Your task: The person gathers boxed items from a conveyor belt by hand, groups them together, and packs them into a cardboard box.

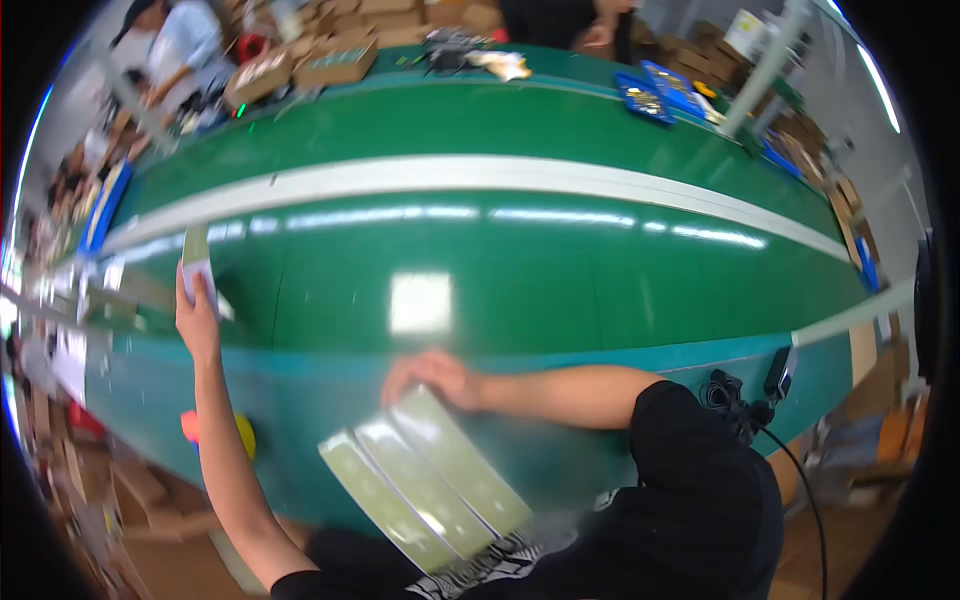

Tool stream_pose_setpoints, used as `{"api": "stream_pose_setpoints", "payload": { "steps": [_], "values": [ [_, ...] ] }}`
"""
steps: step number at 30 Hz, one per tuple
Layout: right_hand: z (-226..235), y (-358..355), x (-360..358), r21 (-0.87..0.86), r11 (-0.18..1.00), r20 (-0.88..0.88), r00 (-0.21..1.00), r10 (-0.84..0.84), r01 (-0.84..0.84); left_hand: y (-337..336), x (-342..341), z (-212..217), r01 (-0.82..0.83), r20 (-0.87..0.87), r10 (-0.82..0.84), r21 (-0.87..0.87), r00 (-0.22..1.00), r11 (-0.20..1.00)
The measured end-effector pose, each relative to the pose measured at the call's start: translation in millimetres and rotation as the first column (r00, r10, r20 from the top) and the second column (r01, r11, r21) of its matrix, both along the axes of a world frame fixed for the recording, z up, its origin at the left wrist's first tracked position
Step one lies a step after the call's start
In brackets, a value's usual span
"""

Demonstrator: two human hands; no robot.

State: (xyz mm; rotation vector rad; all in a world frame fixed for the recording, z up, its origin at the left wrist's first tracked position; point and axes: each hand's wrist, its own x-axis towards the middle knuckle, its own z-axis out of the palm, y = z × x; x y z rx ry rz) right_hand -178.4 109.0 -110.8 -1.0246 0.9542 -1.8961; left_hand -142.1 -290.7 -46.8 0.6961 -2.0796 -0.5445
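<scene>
While the left hand (pixel 197 312) pinches one thin pale rectangular strip (pixel 196 262) by its end, the right hand (pixel 432 378) clasps three fanned matching strips (pixel 425 487); they look light, stiffish, best gripped by the edges.

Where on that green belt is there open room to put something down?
The green belt is bare between the white stripe and the near edge, right of the left hand. Beyond the stripe it is bare too. Crowded: far edge with cardboard boxes and blue trays.
</scene>
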Motion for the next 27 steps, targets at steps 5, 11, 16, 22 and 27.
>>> {"api": "stream_pose_setpoints", "payload": {
  "steps": [5,11,16,22,27],
  "values": [
    [13,12,-18,0.079,0.996,-0.023,0.999,-0.045,0.046,143,135,27,0.272,-0.274,-0.125,0.607,0.954,0.746],
    [10,10,-14,0.073,0.997,0.013,1.0,0.009,-0.01,256,284,29,0.168,-0.224,0.053,0.847,0.973,0.504],
    [16,11,-5,0.16,0.986,0.049,0.998,0.032,-0.039,278,289,41,0.373,-0.258,-0.418,0.901,0.871,0.223],
    [12,17,-4,0.058,0.998,0.083,0.996,0.032,-0.037,270,239,42,0.288,-0.069,-0.505,0.884,0.86,0.369],
    [13,20,-8,0.133,0.991,-0.114,0.993,0.021,-0.005,274,246,36,0.305,-0.022,-0.558,0.854,0.83,0.421]
  ]
}}
